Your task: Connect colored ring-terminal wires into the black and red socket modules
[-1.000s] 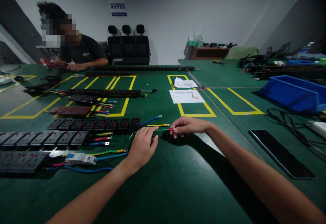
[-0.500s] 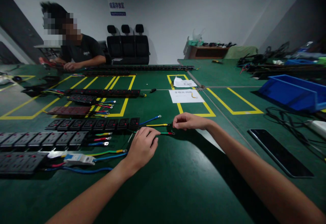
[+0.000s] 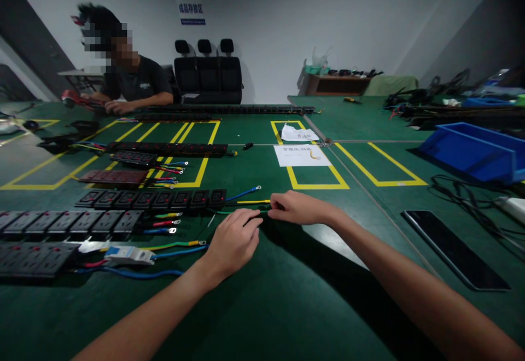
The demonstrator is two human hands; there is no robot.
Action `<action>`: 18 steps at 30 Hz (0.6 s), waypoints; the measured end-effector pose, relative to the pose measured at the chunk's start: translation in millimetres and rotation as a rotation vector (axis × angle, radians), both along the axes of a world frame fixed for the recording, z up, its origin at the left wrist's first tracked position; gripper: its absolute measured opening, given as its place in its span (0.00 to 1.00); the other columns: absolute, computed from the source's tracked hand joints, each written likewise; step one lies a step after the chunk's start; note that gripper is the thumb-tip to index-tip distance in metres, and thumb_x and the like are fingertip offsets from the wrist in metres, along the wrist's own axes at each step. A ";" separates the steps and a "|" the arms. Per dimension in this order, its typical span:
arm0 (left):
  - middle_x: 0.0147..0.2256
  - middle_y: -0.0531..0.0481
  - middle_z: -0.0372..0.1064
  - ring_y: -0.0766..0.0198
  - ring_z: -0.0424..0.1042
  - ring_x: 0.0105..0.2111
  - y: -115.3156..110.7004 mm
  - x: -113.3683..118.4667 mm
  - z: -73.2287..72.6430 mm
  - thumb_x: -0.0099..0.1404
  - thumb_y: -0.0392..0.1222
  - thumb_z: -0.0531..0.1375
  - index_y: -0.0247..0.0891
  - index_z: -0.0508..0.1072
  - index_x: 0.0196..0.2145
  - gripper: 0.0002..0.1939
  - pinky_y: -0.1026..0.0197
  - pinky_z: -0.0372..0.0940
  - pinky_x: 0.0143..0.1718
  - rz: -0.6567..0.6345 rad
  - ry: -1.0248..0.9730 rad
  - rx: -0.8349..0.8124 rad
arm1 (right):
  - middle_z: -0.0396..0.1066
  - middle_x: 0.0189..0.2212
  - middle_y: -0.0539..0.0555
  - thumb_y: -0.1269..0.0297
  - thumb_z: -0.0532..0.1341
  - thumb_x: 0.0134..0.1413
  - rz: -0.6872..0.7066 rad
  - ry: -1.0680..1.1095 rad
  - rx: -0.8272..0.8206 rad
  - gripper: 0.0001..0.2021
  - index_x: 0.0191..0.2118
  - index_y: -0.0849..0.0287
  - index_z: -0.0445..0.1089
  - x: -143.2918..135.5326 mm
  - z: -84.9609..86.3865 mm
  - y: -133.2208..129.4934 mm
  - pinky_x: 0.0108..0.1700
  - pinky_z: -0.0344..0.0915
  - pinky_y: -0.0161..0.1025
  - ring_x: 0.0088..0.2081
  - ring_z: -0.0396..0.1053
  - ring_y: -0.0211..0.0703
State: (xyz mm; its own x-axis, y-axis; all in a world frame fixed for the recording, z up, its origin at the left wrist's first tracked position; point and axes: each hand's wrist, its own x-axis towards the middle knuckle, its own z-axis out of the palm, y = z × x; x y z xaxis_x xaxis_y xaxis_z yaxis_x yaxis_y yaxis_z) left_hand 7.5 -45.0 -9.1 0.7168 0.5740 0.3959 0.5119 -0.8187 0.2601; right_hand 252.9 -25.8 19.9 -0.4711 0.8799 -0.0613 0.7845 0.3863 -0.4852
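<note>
A black socket strip (image 3: 162, 199) lies across the green table, with a blue wire (image 3: 244, 193), a yellow wire (image 3: 252, 202) and a green wire (image 3: 223, 213) coming from its right end. The blue wire ends in a ring terminal. My left hand (image 3: 235, 240) rests by the green wire, fingers bent and together; what is under the fingertips is hidden. My right hand (image 3: 293, 208) is closed in a pinch around the end of the green wire, close to the tip of the yellow wire, whose end it covers.
More socket strips (image 3: 69, 222) with wires lie to the left, along with a white breaker (image 3: 129, 255). Paper sheets (image 3: 301, 156) lie ahead. A phone (image 3: 453, 249), cables and a blue bin (image 3: 471, 150) are at right. Another person (image 3: 137, 85) works at the far left.
My right hand has moved left and slightly down, now covering the green wire's red end and terminal. My left hand has barely shifted. The view has turned slightly.
</note>
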 end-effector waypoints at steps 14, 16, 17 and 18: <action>0.51 0.40 0.74 0.51 0.72 0.51 -4.0 -1.9 6.0 0.69 0.32 0.57 0.33 0.77 0.50 0.14 0.48 0.72 0.50 -0.062 0.002 0.184 | 0.69 0.40 0.56 0.58 0.62 0.64 -0.112 0.023 0.249 0.10 0.45 0.57 0.73 10.0 -23.4 14.5 0.37 0.60 0.38 0.36 0.68 0.42; 0.48 0.42 0.76 0.51 0.73 0.49 -5.4 -3.8 13.8 0.68 0.33 0.58 0.34 0.78 0.47 0.12 0.47 0.71 0.50 -0.053 -0.035 0.276 | 0.68 0.40 0.55 0.59 0.63 0.64 -0.088 0.022 0.239 0.08 0.44 0.56 0.73 12.0 -28.3 15.9 0.38 0.61 0.38 0.36 0.68 0.42; 0.47 0.42 0.76 0.51 0.73 0.48 -5.3 -5.1 18.0 0.68 0.34 0.58 0.35 0.78 0.46 0.11 0.46 0.70 0.50 -0.014 -0.054 0.312 | 0.68 0.40 0.54 0.60 0.62 0.64 -0.077 0.026 0.231 0.07 0.42 0.56 0.73 12.4 -30.0 16.5 0.38 0.61 0.38 0.35 0.68 0.41; 0.46 0.43 0.76 0.50 0.73 0.47 -4.6 -6.6 22.1 0.68 0.34 0.58 0.37 0.79 0.45 0.11 0.45 0.69 0.51 0.047 -0.068 0.334 | 0.68 0.39 0.54 0.61 0.62 0.64 -0.071 0.032 0.223 0.06 0.41 0.57 0.73 12.4 -31.1 16.9 0.37 0.60 0.37 0.35 0.68 0.41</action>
State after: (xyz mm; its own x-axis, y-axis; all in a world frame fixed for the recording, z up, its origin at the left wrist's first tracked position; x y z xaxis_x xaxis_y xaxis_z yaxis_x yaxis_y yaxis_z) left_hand 0.9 -49.6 13.0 0.6581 0.4361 0.6138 0.5417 -0.8404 0.0162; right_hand 265.2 -8.8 -11.3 -0.4063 0.9009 0.1526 0.7988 0.4313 -0.4193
